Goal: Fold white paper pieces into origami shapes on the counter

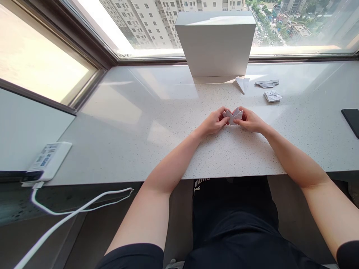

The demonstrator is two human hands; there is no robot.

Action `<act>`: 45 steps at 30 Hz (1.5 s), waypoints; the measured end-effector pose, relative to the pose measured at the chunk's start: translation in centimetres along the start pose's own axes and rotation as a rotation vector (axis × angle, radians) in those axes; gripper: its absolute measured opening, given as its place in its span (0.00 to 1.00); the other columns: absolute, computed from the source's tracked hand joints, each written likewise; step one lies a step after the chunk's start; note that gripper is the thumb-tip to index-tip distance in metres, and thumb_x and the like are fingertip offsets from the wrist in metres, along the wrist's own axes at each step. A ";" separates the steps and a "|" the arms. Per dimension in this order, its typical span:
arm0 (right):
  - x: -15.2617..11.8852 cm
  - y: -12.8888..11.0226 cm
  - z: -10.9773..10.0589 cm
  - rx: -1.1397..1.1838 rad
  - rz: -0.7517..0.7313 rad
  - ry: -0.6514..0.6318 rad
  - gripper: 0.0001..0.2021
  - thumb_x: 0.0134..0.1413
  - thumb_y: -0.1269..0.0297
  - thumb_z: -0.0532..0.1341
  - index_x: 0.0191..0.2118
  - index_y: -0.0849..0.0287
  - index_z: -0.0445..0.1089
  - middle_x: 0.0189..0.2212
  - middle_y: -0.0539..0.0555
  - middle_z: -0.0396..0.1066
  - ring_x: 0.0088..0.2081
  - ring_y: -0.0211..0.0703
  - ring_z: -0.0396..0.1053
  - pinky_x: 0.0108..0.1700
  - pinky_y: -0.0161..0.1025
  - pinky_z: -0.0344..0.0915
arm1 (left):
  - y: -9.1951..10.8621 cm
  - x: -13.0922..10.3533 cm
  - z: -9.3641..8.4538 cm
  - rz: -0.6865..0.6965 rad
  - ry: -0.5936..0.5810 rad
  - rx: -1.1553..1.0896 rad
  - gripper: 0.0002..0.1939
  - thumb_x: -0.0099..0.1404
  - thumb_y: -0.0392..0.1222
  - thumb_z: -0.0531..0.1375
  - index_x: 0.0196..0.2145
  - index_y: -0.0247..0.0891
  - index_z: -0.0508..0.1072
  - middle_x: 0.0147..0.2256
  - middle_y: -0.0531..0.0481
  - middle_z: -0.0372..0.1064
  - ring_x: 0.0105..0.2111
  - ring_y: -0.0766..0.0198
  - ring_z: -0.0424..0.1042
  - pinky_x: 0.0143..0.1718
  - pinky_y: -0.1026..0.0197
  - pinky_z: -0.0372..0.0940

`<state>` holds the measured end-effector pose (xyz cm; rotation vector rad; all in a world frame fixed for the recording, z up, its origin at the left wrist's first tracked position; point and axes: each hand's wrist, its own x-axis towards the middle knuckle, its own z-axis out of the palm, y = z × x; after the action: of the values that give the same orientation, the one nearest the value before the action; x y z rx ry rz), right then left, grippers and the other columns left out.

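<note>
A small piece of folded white paper [231, 118] with pointed flaps is held between both hands, just above the speckled white countertop [168, 149]. My left hand [215, 121] pinches its left side, thumb in front. On the right side, my right hand [249, 119] grips it between thumb and fingers. Beyond the hands lie other folded papers: a pointed, triangular one [242, 84], a long flat one [267, 83] and a squarish one with creases meeting at its middle [273, 96]. Fingertips behind the held paper are partly hidden.
A large white box [217, 48] stands against the window at the back. A dark phone [352, 121] lies at the right edge. At the left, a white device [50, 160] sits at the counter's edge with a white cable [84, 207] hanging from it.
</note>
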<state>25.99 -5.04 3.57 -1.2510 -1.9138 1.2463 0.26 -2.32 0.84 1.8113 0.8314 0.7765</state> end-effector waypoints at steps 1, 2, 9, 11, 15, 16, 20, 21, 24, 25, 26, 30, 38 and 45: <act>0.1 0.1 0.1 0.001 0.004 0.007 0.29 0.61 0.31 0.75 0.50 0.47 0.68 0.33 0.45 0.66 0.35 0.45 0.62 0.39 0.44 0.58 | 0.1 0.0 0.1 -0.005 0.005 0.004 0.09 0.80 0.40 0.63 0.55 0.44 0.77 0.39 0.50 0.84 0.41 0.58 0.84 0.48 0.56 0.74; 0.1 0.2 0.1 -0.002 0.004 0.013 0.29 0.61 0.31 0.75 0.49 0.47 0.67 0.33 0.44 0.65 0.34 0.45 0.62 0.39 0.44 0.58 | 0.1 0.0 0.1 -0.012 0.010 0.009 0.09 0.80 0.40 0.63 0.56 0.44 0.76 0.39 0.50 0.84 0.41 0.58 0.84 0.47 0.56 0.74; -0.3 0.0 0.2 -0.075 -0.034 0.029 0.28 0.66 0.33 0.73 0.58 0.47 0.71 0.32 0.44 0.65 0.35 0.47 0.63 0.41 0.44 0.60 | 0.6 0.0 0.2 -0.022 0.067 0.146 0.08 0.77 0.38 0.65 0.52 0.44 0.76 0.39 0.51 0.82 0.36 0.59 0.76 0.43 0.56 0.71; -0.4 0.0 0.1 -0.094 -0.043 0.026 0.28 0.68 0.35 0.72 0.61 0.48 0.73 0.32 0.44 0.66 0.35 0.47 0.64 0.41 0.44 0.61 | 0.7 0.0 0.2 0.000 0.076 0.185 0.08 0.77 0.37 0.65 0.52 0.44 0.76 0.41 0.50 0.83 0.36 0.59 0.76 0.44 0.56 0.71; -0.1 0.8 0.1 -0.136 -0.132 0.048 0.19 0.73 0.41 0.70 0.54 0.50 0.74 0.28 0.45 0.66 0.32 0.46 0.63 0.38 0.44 0.59 | 0.7 -0.1 0.2 0.027 0.067 0.214 0.06 0.80 0.40 0.65 0.53 0.44 0.75 0.42 0.50 0.82 0.36 0.59 0.76 0.43 0.57 0.71; 0.0 1.1 0.1 -0.153 -0.158 0.052 0.17 0.74 0.43 0.70 0.52 0.50 0.73 0.27 0.45 0.66 0.31 0.45 0.63 0.38 0.44 0.58 | 0.7 -0.1 0.2 0.033 0.060 0.213 0.05 0.82 0.42 0.65 0.52 0.44 0.75 0.42 0.49 0.82 0.36 0.60 0.75 0.43 0.57 0.71; 0.2 1.8 0.3 -0.228 -0.219 0.060 0.11 0.74 0.52 0.68 0.51 0.50 0.72 0.26 0.43 0.65 0.30 0.45 0.63 0.38 0.44 0.59 | 0.6 -0.1 0.5 0.060 0.080 0.231 0.12 0.88 0.53 0.63 0.48 0.43 0.75 0.42 0.48 0.82 0.35 0.61 0.74 0.43 0.57 0.71; 0.2 1.8 0.4 -0.244 -0.226 0.062 0.10 0.74 0.53 0.68 0.52 0.50 0.72 0.25 0.43 0.65 0.30 0.45 0.64 0.39 0.44 0.59 | 0.5 -0.1 0.6 0.064 0.094 0.243 0.13 0.88 0.53 0.63 0.47 0.43 0.75 0.41 0.48 0.82 0.35 0.61 0.74 0.43 0.57 0.71; 0.1 1.7 0.6 -0.274 -0.242 0.066 0.11 0.75 0.54 0.67 0.55 0.50 0.73 0.25 0.42 0.64 0.30 0.45 0.64 0.39 0.45 0.60 | 0.2 0.0 0.9 0.077 0.125 0.272 0.10 0.87 0.48 0.65 0.45 0.42 0.75 0.43 0.46 0.84 0.36 0.61 0.75 0.44 0.57 0.72; 0.0 1.7 0.6 -0.281 -0.245 0.067 0.11 0.76 0.53 0.67 0.55 0.50 0.73 0.25 0.42 0.64 0.30 0.45 0.63 0.39 0.45 0.60 | 0.1 0.0 0.9 0.082 0.130 0.279 0.10 0.87 0.47 0.65 0.45 0.42 0.76 0.43 0.46 0.84 0.36 0.61 0.75 0.44 0.57 0.72; 0.0 1.7 0.6 -0.286 -0.247 0.069 0.12 0.77 0.51 0.67 0.55 0.50 0.73 0.25 0.42 0.63 0.30 0.45 0.63 0.39 0.45 0.60 | 0.1 0.0 1.0 0.085 0.133 0.285 0.09 0.87 0.47 0.65 0.45 0.42 0.76 0.43 0.45 0.85 0.36 0.61 0.75 0.44 0.56 0.72; 0.1 1.8 0.7 -0.291 -0.264 0.088 0.15 0.81 0.45 0.64 0.54 0.50 0.73 0.26 0.43 0.63 0.30 0.45 0.63 0.40 0.46 0.60 | 0.1 0.0 1.1 0.083 0.141 0.294 0.08 0.86 0.45 0.65 0.45 0.42 0.77 0.43 0.46 0.85 0.36 0.61 0.75 0.43 0.57 0.72; 0.2 1.4 1.4 -0.195 -0.174 0.189 0.31 0.76 0.24 0.65 0.48 0.50 0.72 0.26 0.45 0.66 0.30 0.45 0.64 0.38 0.46 0.60 | 0.2 0.1 1.2 0.097 0.159 0.317 0.07 0.83 0.44 0.66 0.44 0.42 0.77 0.42 0.46 0.85 0.36 0.60 0.74 0.44 0.56 0.72; 0.3 1.1 2.2 -0.267 -0.131 0.257 0.31 0.79 0.24 0.61 0.40 0.50 0.70 0.24 0.47 0.68 0.29 0.45 0.63 0.38 0.46 0.60 | 0.0 0.0 1.2 0.134 0.153 0.342 0.08 0.83 0.42 0.65 0.42 0.42 0.76 0.40 0.47 0.83 0.35 0.60 0.74 0.42 0.56 0.71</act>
<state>24.53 -5.54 1.65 -1.3207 -1.9775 0.7420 1.20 -2.87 0.47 2.1474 0.9975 0.9098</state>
